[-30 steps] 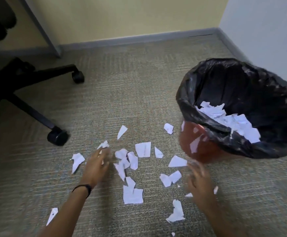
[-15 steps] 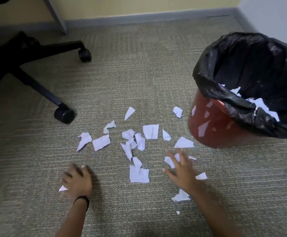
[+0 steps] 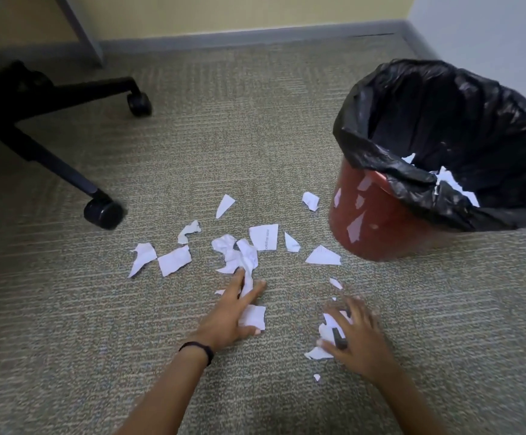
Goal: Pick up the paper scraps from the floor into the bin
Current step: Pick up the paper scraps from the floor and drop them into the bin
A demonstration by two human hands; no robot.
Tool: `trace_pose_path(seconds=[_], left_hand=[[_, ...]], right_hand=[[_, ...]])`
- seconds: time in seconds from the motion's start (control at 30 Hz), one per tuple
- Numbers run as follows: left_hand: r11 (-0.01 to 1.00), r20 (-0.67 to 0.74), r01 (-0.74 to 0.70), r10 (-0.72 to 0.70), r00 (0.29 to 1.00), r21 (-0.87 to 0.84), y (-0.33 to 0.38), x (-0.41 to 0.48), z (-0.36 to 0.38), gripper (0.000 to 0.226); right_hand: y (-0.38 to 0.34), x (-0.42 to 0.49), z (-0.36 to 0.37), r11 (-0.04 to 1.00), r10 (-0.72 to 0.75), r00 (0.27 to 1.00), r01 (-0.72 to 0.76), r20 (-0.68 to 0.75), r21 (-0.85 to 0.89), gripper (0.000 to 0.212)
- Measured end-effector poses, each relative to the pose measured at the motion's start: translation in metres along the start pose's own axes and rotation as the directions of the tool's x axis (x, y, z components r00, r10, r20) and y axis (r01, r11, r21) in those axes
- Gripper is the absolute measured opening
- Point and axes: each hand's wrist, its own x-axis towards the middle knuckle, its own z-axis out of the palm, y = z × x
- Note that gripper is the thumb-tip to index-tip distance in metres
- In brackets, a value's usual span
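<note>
On carpet floor (image 3: 255,136), just left of upright red bin (image 3: 381,237): loose scatter of white paper scraps (image 3: 263,237), nearest ones close to the bin wall. Bin lined with black bag (image 3: 443,120), with binned scraps (image 3: 453,186) heaped at its near side.

Left hand (image 3: 227,315) laid over the middle of the scatter, fingers (image 3: 233,284) straight and spread, pressing a crumpled scrap (image 3: 247,255); nothing gripped. Square scrap (image 3: 254,317) tucked beside the thumb. Black wristband (image 3: 197,350) on that wrist.

Right hand (image 3: 357,340) nearer the bin, slightly blurred, fingers (image 3: 360,312) curled over and clutching a small wad of scraps (image 3: 329,329) against the carpet.

Far left: black office chair base (image 3: 36,98), near caster (image 3: 103,213) well apart from the paper. Grey baseboard (image 3: 255,39) along the back wall.
</note>
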Motion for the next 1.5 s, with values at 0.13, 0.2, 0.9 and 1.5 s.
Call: trace_pose_path(seconds=[0.13, 0.2, 0.9, 1.5], left_hand=[[0.980, -0.037, 0.011, -0.004, 0.999, 0.201, 0.007, 0.008, -0.002, 0.070], [0.982, -0.090, 0.028, -0.012, 0.996, 0.189, 0.010, 0.010, -0.004, 0.059], [0.948, -0.006, -0.148, 0.156, 0.988, 0.281, -0.005, -0.015, 0.013, 0.040], [0.983, -0.148, -0.055, 0.082, 0.986, 0.175, 0.010, 0.011, 0.008, 0.050]], right_hand=[[-0.017, -0.006, 0.009, 0.997, -0.072, 0.990, 0.076, 0.120, -0.029, 0.080], [-0.025, -0.005, 0.012, 0.993, -0.097, 0.983, 0.106, 0.153, -0.047, 0.069], [-0.048, -0.008, -0.045, 0.976, -0.084, 0.953, 0.138, -0.290, 0.171, 0.015], [-0.059, 0.021, -0.264, 0.889, 0.252, 0.542, 0.198, -0.801, 0.414, 0.039]])
